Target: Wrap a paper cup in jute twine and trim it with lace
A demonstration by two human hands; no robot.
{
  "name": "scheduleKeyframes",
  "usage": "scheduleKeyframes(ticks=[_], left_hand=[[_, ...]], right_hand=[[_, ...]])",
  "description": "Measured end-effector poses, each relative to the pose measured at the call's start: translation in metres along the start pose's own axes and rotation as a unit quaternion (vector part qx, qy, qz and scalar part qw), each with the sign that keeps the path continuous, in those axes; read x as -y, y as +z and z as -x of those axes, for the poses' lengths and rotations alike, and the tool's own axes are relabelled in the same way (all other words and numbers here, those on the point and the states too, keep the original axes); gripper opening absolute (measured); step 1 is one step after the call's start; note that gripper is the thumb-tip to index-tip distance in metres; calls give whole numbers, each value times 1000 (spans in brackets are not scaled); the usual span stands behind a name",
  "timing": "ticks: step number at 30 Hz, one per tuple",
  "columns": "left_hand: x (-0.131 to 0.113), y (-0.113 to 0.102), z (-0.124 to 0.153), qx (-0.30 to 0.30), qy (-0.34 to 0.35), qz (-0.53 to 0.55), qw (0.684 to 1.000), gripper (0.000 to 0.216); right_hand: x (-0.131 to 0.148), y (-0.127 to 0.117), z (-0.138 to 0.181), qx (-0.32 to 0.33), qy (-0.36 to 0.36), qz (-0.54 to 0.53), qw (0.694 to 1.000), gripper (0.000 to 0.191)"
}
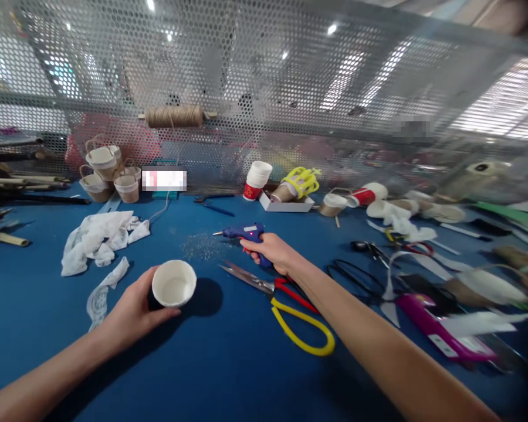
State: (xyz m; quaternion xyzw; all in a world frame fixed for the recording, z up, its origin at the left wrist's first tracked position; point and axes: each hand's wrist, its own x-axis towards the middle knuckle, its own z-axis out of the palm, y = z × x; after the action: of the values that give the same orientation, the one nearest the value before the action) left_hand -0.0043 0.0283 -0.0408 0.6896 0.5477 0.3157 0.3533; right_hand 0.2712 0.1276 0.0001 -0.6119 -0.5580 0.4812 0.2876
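My left hand (136,305) is wrapped round a white paper cup (175,283), whose open top faces up toward me. In my right hand (270,251) is a blue hot glue gun (249,231), its metal nozzle pointing left and a small red light glowing on its body. Below the nozzle lies a patch of dried glue bits (205,246) on the blue table. Large scissors (264,284) with red and yellow handles rest spread open beside and partly under my right forearm. Crumpled white lace fabric (99,237) lies left of the cup, with a loose lace strip (110,290) nearer me.
Small handled baskets (127,186) stand at back left, below a twine spool (173,116) on the perforated metal screen (229,70). Stacked paper cups (257,179), a white box (286,204) and pliers (215,204) sit at the back. Clutter with a magenta packet (444,328) covers the right.
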Motion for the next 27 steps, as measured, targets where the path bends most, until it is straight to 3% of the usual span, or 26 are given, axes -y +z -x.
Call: scheduleKeyframes(ticks=[5, 8, 11, 16, 18, 22, 27], left_hand=[[-5, 4, -8, -20, -8, -28, 999, 54], [-16, 2, -22, -2, 32, -67, 997, 55], [-28, -1, -46, 4, 68, -83, 994, 55], [-22, 6, -79, -3, 41, -35, 999, 55], [-15, 12, -82, -4, 38, -28, 999, 55], [-6, 17, -78, -7, 32, -16, 999, 58], [-2, 15, -72, -1, 32, 13, 999, 69]], right_hand=[[-8, -2, -11, 29, 24, 117, 992, 26], [-8, -5, -14, 30, 34, 221, 974, 28], [-2, -12, -15, 16, 36, 348, 937, 37], [29, -26, -29, -36, -5, 532, 846, 38], [48, -24, -50, -43, -53, 573, 817, 28], [83, -2, -114, -39, -153, 622, 767, 28], [96, 32, -186, -31, -198, 672, 713, 29]])
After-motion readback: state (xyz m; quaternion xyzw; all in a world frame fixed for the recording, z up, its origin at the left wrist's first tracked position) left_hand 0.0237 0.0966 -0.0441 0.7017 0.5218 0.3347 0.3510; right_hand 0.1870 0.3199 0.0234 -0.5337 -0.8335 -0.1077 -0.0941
